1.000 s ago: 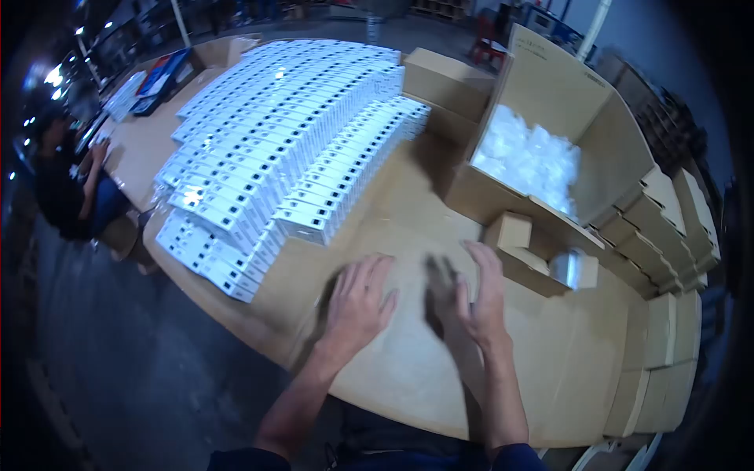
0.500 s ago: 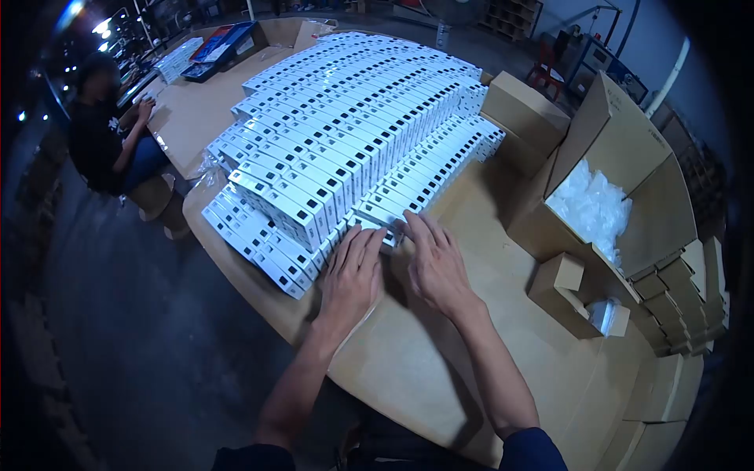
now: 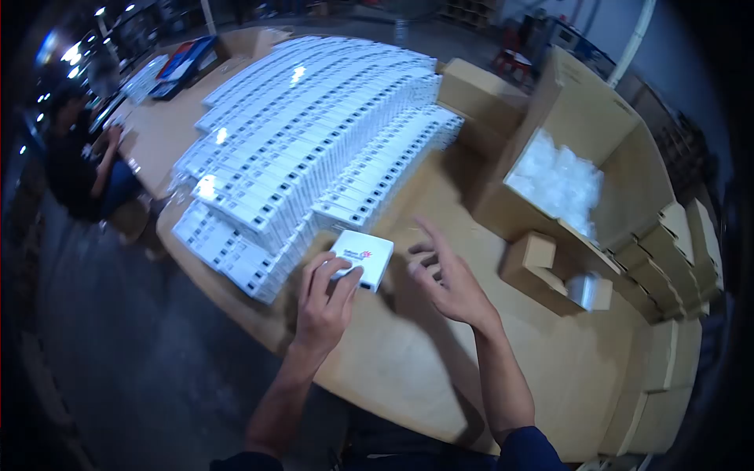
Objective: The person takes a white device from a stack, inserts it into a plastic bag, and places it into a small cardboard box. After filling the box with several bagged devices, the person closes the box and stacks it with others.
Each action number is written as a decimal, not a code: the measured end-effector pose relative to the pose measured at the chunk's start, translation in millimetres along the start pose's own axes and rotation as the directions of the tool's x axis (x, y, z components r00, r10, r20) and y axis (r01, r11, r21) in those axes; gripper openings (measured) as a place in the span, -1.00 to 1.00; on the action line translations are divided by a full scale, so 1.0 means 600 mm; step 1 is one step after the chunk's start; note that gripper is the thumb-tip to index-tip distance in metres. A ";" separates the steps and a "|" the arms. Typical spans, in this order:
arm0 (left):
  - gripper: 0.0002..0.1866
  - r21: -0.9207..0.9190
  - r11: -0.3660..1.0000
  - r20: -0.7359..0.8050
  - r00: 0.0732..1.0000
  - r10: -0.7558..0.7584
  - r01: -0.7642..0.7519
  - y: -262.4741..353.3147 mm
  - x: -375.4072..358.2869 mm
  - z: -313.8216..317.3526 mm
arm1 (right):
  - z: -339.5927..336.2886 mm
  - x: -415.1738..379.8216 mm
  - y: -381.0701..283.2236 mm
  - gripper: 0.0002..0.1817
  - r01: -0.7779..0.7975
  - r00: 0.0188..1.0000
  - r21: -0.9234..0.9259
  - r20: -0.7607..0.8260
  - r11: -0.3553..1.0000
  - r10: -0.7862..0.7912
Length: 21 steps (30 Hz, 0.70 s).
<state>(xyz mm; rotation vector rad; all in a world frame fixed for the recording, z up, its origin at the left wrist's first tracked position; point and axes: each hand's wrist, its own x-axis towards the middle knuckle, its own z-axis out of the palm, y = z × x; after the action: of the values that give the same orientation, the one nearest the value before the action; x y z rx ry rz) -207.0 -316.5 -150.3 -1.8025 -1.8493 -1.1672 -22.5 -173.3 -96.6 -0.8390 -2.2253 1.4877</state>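
Box (image 3: 365,255), white with printed logo, now sits clear of the near end of the stacked white boxes (image 3: 283,157); half a second ago both hands were at that end. Left hand (image 3: 323,310) half-curled, fingertips on the box's top face; thumb hidden, can't tell if it grips. Right hand (image 3: 455,292) now drawn back from the stack, fingers loosely spread, holding nothing. Brown tabletop (image 3: 440,377) underneath, dark floor (image 3: 149,337) to the left, another person (image 3: 78,169) seated at far left. Large carton (image 3: 503,202) at right contains translucent plastic bags (image 3: 554,184); smaller carton (image 3: 530,275) before it has a silvery item (image 3: 582,290), too blurred to identify. More cartons (image 3: 671,255) stacked along the right edge.
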 end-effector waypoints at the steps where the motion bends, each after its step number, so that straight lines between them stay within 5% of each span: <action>1: -0.61 -0.027 0.999 -0.020 0.999 0.047 -0.048 0.014 0.009 0.003 | -0.022 -0.016 -0.003 -0.21 -0.120 0.991 0.145 0.068 0.982 0.112; 5: -0.58 -0.194 0.955 -0.066 0.974 0.218 -0.227 0.086 0.076 0.030 | -0.064 -0.058 -0.010 -0.36 -0.012 0.997 0.594 0.072 0.805 -0.039; 7: -0.57 -0.337 0.912 0.006 0.968 0.251 -0.234 0.132 0.123 0.033 | -0.087 -0.074 0.009 -0.66 0.150 0.988 0.536 -0.117 0.831 -0.103; 9: -0.60 -0.487 0.849 0.056 0.963 0.262 -0.203 0.162 0.178 0.052 | -0.146 -0.103 0.002 -0.71 0.190 0.976 0.557 -0.195 0.809 -0.095; 11: -0.65 -0.585 0.800 0.088 0.969 0.231 -0.138 0.189 0.237 0.079 | -0.215 -0.134 -0.012 -0.76 0.240 0.934 0.390 -0.343 0.889 -0.102; 13: -0.78 -0.590 0.791 0.113 0.952 0.283 -0.165 0.211 0.302 0.142 | -0.290 -0.146 0.010 -0.76 0.205 0.809 -0.057 -0.552 0.977 -0.202; 15: -0.85 -0.609 0.779 0.199 0.921 0.336 -0.152 0.232 0.361 0.220 | -0.358 -0.149 0.010 -0.74 0.102 0.660 -0.398 -0.658 0.912 -0.362; 16: -0.84 -0.596 0.785 0.235 0.899 0.369 -0.167 0.239 0.391 0.269 | -0.386 -0.153 0.000 -0.75 -0.034 0.658 -0.430 -0.689 0.902 -0.304; 21: -0.76 -0.272 0.943 0.478 0.823 0.308 -0.195 0.279 0.460 0.465 | -0.469 -0.132 0.060 -0.74 -0.136 0.599 -0.545 -0.710 0.827 -0.369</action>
<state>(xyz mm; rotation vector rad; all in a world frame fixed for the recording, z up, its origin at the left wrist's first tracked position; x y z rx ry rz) -7.9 52.7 -72.1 -2.5987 -1.6962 -0.8593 209.5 -11.2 -14.1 -1.1805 -1.8840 0.1932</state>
